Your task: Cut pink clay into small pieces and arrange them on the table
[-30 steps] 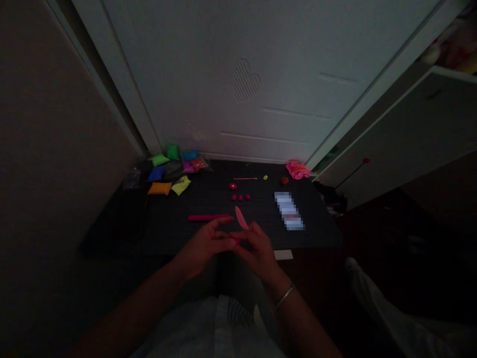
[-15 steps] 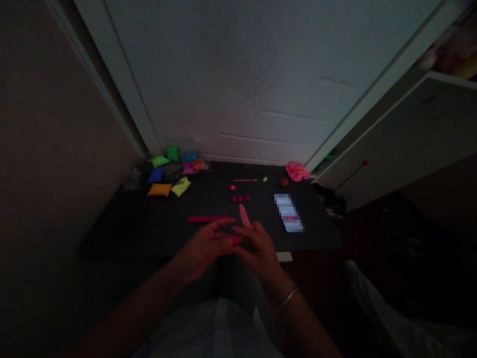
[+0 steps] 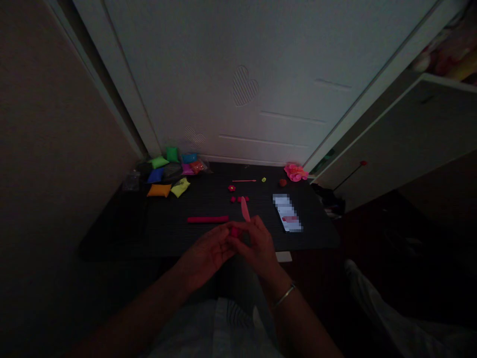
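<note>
A small lump of deep pink modelling clay (image 3: 234,232) is pinched between my two hands, above the front edge of the dark table. My left hand (image 3: 204,252) has its palm turned up, with thumb and fingertips closed on the lump's left side. From the right, my right hand (image 3: 258,244) grips the lump between thumb and forefinger. A pink plastic clay knife (image 3: 245,209) sticks up from between the right fingers, blade pointing away. Behind it lie small pink clay balls (image 3: 233,199), partly covered by the blade, and a little pink clay flower (image 3: 231,188).
A pink rod (image 3: 207,220) lies left of my hands, a phone (image 3: 287,213) to the right. Coloured clay packets (image 3: 159,190) crowd the back left. A thin pink stick (image 3: 244,181), a red ball (image 3: 282,183) and a pink ruffled flower (image 3: 295,172) sit near the panelled wall.
My left hand has rolled palm-up, and its raised fingers have come down. The clay lump is lifted slightly and looks more compact. The knife blade has shifted over the small balls.
</note>
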The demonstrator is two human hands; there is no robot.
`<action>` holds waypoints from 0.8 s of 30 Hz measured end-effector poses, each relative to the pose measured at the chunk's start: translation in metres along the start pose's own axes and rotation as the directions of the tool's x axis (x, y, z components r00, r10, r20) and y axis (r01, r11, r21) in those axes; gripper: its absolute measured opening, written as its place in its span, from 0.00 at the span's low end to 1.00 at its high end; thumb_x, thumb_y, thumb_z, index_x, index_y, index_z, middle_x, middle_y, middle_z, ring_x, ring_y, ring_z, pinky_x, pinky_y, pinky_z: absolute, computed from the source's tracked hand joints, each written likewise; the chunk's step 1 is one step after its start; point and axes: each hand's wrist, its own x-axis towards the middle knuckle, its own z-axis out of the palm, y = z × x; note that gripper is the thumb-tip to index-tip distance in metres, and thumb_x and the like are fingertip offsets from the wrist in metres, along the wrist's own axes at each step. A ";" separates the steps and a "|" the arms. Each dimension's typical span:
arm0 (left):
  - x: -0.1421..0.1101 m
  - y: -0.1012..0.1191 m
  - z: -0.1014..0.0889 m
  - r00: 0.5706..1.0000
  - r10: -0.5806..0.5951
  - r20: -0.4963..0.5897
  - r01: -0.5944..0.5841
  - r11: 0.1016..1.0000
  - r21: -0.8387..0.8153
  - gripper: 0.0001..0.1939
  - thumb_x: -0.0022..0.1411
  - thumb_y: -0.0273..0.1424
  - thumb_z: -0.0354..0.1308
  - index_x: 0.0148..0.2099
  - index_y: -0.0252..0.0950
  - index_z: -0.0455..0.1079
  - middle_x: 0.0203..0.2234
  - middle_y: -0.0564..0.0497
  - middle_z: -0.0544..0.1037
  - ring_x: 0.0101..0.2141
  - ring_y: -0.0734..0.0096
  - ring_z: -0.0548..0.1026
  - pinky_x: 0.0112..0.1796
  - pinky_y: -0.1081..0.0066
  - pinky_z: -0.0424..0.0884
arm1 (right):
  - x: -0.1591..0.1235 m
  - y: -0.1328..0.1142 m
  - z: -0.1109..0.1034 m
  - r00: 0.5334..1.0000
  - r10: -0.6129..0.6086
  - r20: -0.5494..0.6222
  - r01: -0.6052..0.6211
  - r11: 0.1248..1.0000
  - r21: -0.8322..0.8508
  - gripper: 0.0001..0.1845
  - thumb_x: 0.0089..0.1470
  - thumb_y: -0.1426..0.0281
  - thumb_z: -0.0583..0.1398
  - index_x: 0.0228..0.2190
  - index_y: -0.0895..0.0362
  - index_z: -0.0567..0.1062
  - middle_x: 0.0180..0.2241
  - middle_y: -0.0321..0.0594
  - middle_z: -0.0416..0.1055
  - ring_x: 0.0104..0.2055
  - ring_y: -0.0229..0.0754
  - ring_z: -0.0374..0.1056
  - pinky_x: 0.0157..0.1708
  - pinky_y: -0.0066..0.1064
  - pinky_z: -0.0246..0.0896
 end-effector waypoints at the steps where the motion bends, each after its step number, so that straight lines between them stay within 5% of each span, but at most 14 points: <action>1: 0.000 0.002 -0.001 1.000 0.009 0.010 -0.009 0.999 0.049 0.08 0.55 0.30 0.57 0.38 0.34 0.71 0.37 0.48 0.75 0.39 0.70 0.72 0.44 0.67 0.65 | 0.001 0.001 -0.001 1.000 -0.003 0.006 0.003 0.999 0.039 0.14 0.47 0.67 0.60 0.39 0.52 0.71 0.28 0.35 0.60 0.31 0.36 0.61 0.30 0.27 0.60; 8: 0.000 0.011 0.002 0.997 -0.027 0.072 -0.004 0.919 0.395 0.11 0.49 0.30 0.61 0.37 0.31 0.73 0.32 0.46 0.77 0.35 0.69 0.72 0.41 0.70 0.64 | -0.003 0.005 -0.002 0.994 -0.020 0.112 0.002 0.987 0.160 0.12 0.47 0.68 0.61 0.38 0.51 0.73 0.29 0.34 0.61 0.32 0.36 0.61 0.31 0.28 0.59; 13: -0.001 0.009 0.005 0.998 0.042 -0.041 -0.019 0.891 0.454 0.09 0.47 0.32 0.62 0.30 0.31 0.74 0.28 0.48 0.77 0.31 0.71 0.72 0.38 0.71 0.64 | -0.005 0.006 0.000 0.994 -0.030 0.102 0.016 0.992 0.128 0.14 0.47 0.66 0.61 0.39 0.52 0.72 0.30 0.35 0.61 0.32 0.36 0.61 0.31 0.27 0.59; 18: -0.001 0.012 0.002 0.998 0.050 -0.027 -0.027 0.836 0.548 0.11 0.48 0.34 0.61 0.33 0.32 0.74 0.29 0.48 0.76 0.31 0.70 0.72 0.36 0.70 0.65 | -0.004 0.007 0.000 0.992 -0.032 0.121 0.018 0.993 0.117 0.14 0.48 0.65 0.60 0.40 0.50 0.72 0.30 0.35 0.61 0.33 0.36 0.61 0.31 0.27 0.59; 21: 0.012 0.029 -0.001 0.989 0.134 -0.060 -0.066 0.768 0.637 0.15 0.48 0.36 0.61 0.37 0.32 0.72 0.30 0.47 0.76 0.32 0.69 0.72 0.34 0.70 0.66 | -0.005 0.013 0.001 0.998 0.021 0.066 -0.027 0.996 0.084 0.21 0.47 0.64 0.61 0.45 0.49 0.69 0.31 0.35 0.60 0.32 0.37 0.60 0.30 0.27 0.58; 24: 0.045 0.053 -0.007 0.965 0.248 -0.090 -0.089 0.627 0.774 0.20 0.49 0.38 0.59 0.44 0.33 0.68 0.33 0.47 0.75 0.31 0.69 0.72 0.30 0.71 0.67 | -0.006 0.029 0.003 0.987 0.130 -0.094 -0.124 0.990 0.062 0.17 0.50 0.66 0.58 0.43 0.50 0.70 0.29 0.35 0.59 0.30 0.36 0.59 0.29 0.28 0.58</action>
